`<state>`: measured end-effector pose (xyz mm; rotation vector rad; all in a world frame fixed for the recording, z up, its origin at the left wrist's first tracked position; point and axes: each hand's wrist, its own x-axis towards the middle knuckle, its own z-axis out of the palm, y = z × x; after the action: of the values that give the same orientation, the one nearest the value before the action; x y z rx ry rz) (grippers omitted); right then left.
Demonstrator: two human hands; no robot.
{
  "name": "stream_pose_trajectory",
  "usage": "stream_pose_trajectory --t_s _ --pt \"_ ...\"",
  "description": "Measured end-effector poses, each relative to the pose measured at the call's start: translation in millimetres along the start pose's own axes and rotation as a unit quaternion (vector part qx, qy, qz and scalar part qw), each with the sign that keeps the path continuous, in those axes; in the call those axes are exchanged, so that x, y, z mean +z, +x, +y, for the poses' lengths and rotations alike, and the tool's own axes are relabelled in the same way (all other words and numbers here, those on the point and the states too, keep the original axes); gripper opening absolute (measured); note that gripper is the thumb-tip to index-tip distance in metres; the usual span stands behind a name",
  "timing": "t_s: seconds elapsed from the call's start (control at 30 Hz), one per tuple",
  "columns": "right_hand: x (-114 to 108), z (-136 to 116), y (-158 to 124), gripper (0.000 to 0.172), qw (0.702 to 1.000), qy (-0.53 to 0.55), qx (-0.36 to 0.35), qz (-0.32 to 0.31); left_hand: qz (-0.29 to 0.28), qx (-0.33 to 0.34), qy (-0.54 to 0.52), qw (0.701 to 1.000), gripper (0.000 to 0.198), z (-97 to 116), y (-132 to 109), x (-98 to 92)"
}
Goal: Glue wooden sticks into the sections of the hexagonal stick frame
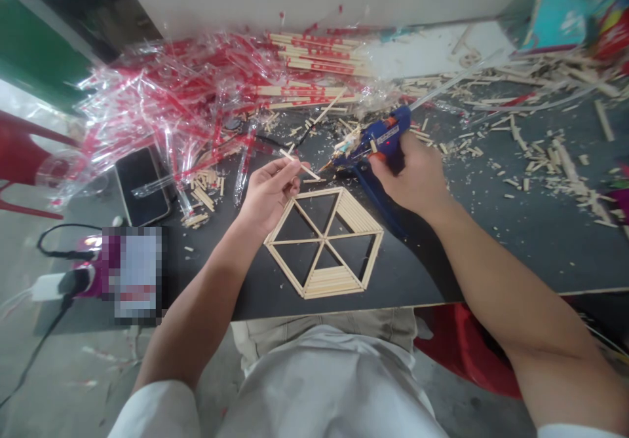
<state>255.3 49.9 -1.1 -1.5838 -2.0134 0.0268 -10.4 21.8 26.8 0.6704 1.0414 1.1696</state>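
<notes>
My left hand pinches a short wooden stick between thumb and fingers, just above the upper left of a hexagonal stick frame. The frame lies flat on the dark table, with spokes meeting at its centre. Rows of sticks fill part of its upper right and bottom sections; other sections show the dark tabletop. My right hand is wrapped round a blue glue gun. The gun's tip points left, close to the stick's lower end. A clear glue stick extends from its back.
Red and clear wrappers heap up at the back left, beside bundled chopsticks. Cut wood pieces litter the right. A dark phone, a purple power block with cables and a pixelated device lie left.
</notes>
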Motion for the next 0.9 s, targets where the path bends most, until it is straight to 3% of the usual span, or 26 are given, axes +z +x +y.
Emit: stream_pose_trajectory --t_s 0.1,0.2,0.33,0.43,0.6,0.77,0.9 --pt "0 0 -1 0.048 0.999 0.025 0.018 0.01 0.0 0.044 0.045 0.998 0.022 -4 1 -1.2" --pt "-2 0 -2 0.06 0.998 0.057 0.031 0.021 0.024 0.156 0.164 0.974 0.023 -7 -1 -2.4" --pt "-4 0 -2 0.062 0.996 0.07 0.04 0.03 0.031 0.319 0.399 0.859 0.007 -6 -8 -4.5" --pt "-5 -1 -1 0.052 0.997 0.043 0.05 0.036 -0.001 0.363 0.483 0.797 0.012 -4 -13 -5.0" --pt "-5 0 1 0.042 0.998 0.03 0.048 0.025 -0.011 0.358 0.504 0.786 0.015 -3 -15 -3.8" --pt "-4 1 1 0.047 0.999 0.018 0.045 0.022 -0.003 0.369 0.526 0.766 0.018 -5 -14 -4.6" --pt "-2 4 1 0.05 0.999 0.024 0.042 0.016 -0.003 0.358 0.518 0.777 0.017 -6 -14 -4.9"
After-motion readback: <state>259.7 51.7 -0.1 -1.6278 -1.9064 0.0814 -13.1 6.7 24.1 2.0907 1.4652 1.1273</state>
